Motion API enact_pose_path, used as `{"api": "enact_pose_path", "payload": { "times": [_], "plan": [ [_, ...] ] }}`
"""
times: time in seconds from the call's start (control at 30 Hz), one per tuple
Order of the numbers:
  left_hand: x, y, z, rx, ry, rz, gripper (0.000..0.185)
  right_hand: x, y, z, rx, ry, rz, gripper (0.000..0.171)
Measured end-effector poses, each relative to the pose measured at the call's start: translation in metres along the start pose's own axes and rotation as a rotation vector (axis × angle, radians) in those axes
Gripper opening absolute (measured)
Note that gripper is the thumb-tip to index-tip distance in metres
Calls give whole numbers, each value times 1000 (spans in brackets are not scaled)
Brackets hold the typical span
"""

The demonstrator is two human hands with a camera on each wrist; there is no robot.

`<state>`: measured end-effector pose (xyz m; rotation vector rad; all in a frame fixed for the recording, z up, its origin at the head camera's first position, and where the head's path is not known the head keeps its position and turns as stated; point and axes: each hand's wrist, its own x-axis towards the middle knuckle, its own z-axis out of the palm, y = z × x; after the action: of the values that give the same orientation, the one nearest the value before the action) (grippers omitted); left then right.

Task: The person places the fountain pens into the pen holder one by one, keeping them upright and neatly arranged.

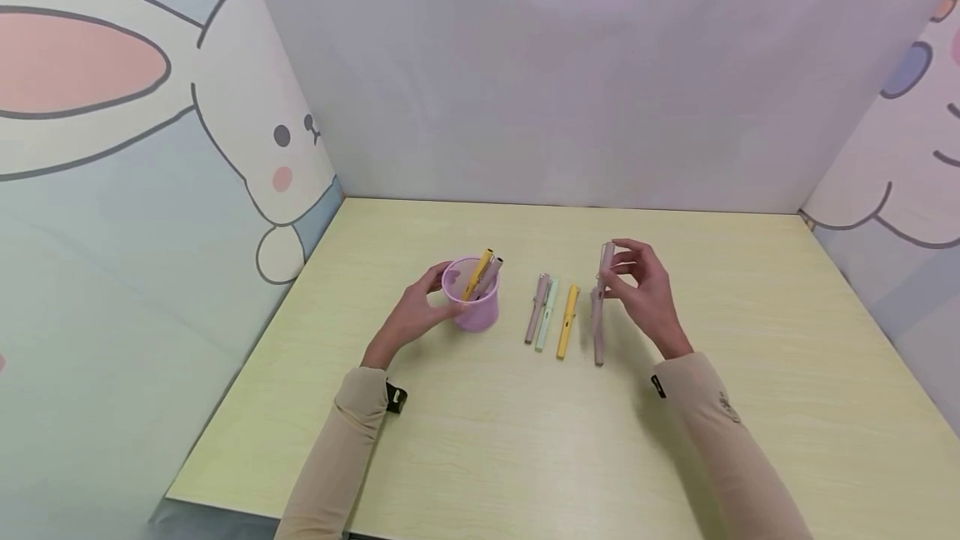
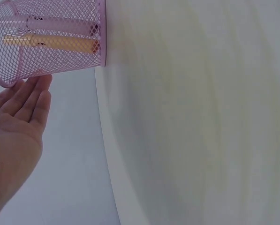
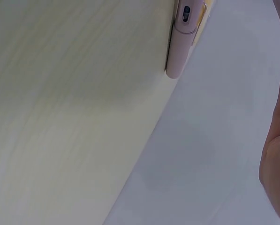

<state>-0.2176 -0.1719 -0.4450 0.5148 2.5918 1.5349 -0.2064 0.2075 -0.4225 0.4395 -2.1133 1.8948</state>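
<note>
Pen (image 1: pixel 607 260) pinched between right fingers (image 1: pixel 630 245); mesh cup (image 1: pixel 478 319) held between spread left fingers (image 2: pixel 42 104).

A cartoon rabbit (image 1: pixel 240 98) decorates the left wall (image 1: pixel 112 340), and a plain pale backdrop (image 1: pixel 570 82) rises behind the table (image 1: pixel 510 440).

A table (image 1: pixel 465 440) is supporting a cup (image 1: pixel 477 317) touching the left hand (image 1: pixel 411 315). Three pens (image 1: pixel 547 317) are lying between the hands; a fourth pen (image 1: pixel 597 333) is lying near the right hand (image 1: pixel 651 298).
</note>
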Motion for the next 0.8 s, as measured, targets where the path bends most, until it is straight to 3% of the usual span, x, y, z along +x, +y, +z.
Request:
{"api": "enact_pose_path", "payload": {
  "times": [0.1, 0.8],
  "plan": [
    [0, -1, 0, 4, -1, -2, 78, 4, 13, 2, 14, 9, -7, 54],
    [1, -2, 0, 17, -8, 9, 78, 15, 2, 31, 84, 39, -50, 52]
  ]
}}
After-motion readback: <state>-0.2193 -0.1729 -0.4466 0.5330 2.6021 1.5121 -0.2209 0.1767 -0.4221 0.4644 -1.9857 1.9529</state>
